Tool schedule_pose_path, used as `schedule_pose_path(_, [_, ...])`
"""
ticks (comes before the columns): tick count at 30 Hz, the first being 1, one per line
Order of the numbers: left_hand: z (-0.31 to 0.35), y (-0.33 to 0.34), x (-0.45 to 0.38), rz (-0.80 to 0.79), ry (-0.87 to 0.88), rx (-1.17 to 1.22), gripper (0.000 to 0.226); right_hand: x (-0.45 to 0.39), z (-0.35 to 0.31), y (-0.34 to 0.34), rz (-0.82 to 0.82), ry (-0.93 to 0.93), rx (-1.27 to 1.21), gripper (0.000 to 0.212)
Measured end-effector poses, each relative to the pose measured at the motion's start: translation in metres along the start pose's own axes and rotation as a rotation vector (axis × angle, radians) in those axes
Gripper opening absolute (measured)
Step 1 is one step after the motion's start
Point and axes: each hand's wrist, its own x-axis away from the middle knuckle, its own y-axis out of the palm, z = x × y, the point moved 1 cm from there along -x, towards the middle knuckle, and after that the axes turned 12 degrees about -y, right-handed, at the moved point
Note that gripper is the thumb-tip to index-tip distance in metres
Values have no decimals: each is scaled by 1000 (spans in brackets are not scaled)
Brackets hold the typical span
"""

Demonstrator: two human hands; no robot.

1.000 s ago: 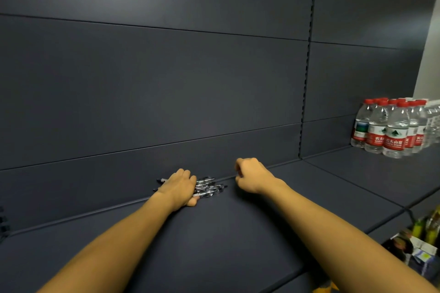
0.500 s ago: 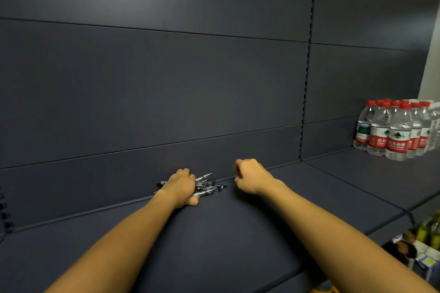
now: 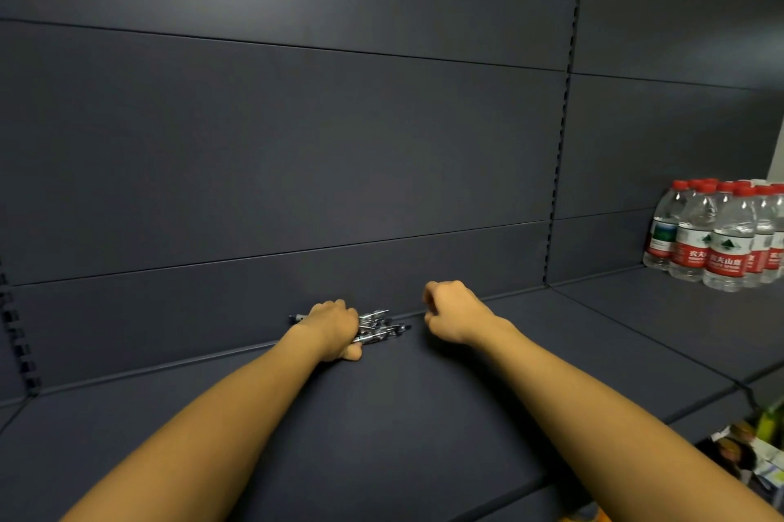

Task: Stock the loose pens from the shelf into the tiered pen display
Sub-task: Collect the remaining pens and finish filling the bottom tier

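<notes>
Because the pens [image 3: 382, 328] are light, stiff and slick, lying bunched at the shelf's [image 3: 403, 428] back edge, I judge mid-barrel safest; my left hand [image 3: 335, 328] clasps them, right hand [image 3: 452, 311] fisted, empty.

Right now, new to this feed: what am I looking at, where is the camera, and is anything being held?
There is no machine here: a person works with two bare hands, and the single picture comes from a camera worn on their head, looking forward and down. The left hand curls over a bundle of loose pens at the back of a dark shelf; it seems to grip them. The right hand is a loose fist beside the pens, apparently holding nothing. Water bottles with red caps stand far right. The tiered pen display is not in view.
</notes>
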Motion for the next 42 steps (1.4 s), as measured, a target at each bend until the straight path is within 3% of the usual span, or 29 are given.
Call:
schedule_pose_path(6, [2, -12, -1, -66, -12, 22, 50, 7, 7, -7, 5, -9, -2, 20])
schedule_pose_path(16, [-8, 8, 5, 14, 30, 103, 50, 13, 24, -15, 6, 39, -17, 20])
schedule_pose_path(25, [-6, -14, 20, -88, -1, 108, 47, 11, 18, -13, 18, 32, -36, 16])
schedule_pose_path(33, [-3, -30, 26, -316, -144, 252, 44, 23, 17, -9, 5, 33, -56, 16])
schedule_pose_path(37, [8, -28, 30, -226, -144, 218, 36, 30, 23, -13, -2, 36, -49, 16])
schedule_pose_path(42, [17, -30, 41, 27, -78, 22, 28, 32, 26, -19, 4, 30, -43, 13])
